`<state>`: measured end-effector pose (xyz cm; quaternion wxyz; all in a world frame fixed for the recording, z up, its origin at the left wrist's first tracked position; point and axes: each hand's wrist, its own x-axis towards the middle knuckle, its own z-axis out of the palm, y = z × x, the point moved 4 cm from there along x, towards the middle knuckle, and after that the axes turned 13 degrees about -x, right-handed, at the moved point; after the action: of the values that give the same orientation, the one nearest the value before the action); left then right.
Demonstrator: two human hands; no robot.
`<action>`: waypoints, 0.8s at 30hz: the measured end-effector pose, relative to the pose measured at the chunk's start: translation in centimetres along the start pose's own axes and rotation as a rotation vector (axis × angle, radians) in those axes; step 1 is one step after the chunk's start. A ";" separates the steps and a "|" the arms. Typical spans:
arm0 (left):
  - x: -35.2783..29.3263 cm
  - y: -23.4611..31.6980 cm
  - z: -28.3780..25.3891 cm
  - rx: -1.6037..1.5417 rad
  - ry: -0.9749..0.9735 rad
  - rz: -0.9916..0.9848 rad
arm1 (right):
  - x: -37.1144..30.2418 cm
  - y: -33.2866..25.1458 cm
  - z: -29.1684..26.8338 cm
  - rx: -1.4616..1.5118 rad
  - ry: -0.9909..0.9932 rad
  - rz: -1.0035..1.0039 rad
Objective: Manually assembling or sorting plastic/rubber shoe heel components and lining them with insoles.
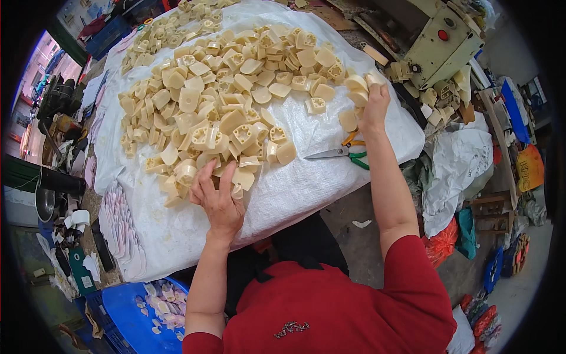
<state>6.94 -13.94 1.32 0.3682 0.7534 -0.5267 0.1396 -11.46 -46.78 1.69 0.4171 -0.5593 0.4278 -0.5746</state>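
A big heap of cream moulded shoe heels (194,100), many with hollow ribbed undersides, lies on a white sheet-covered table (295,206). My left hand (221,200) reaches into the near edge of the heap, its bent fingers apart over several heels; the fingertips are partly hidden among them. At the table's right side my right hand (375,109) has its fingers closed on a few cream heels (356,85). Just below these, a single heel (348,121) lies on the sheet. Close by my right forearm are scissors (336,153) with green and orange handles.
Stacked pale pink pieces (121,230) lie on the table's left edge. Below them stands a blue tub (132,312) holding pinkish scraps. A pale green machine (439,47) with a red button stands beyond the right corner. White sacking (460,171) and a red bag (441,242) are at the right.
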 end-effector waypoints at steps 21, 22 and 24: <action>5.9 0.4 -3.1 -0.064 0.107 -0.105 | -14.3 -10.6 17.8 -0.189 -0.657 -0.428; 6.4 0.0 -3.0 -0.064 0.107 -0.105 | -14.3 -10.7 17.8 -0.204 -0.666 -0.433; 7.7 -1.1 -3.5 -0.233 0.155 -0.052 | -14.1 -10.9 17.7 -0.221 -0.675 -0.437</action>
<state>11.67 -16.63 7.94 0.4962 0.7058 -0.4897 0.1257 6.64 -30.54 8.29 0.3395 -0.8353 0.1977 -0.3847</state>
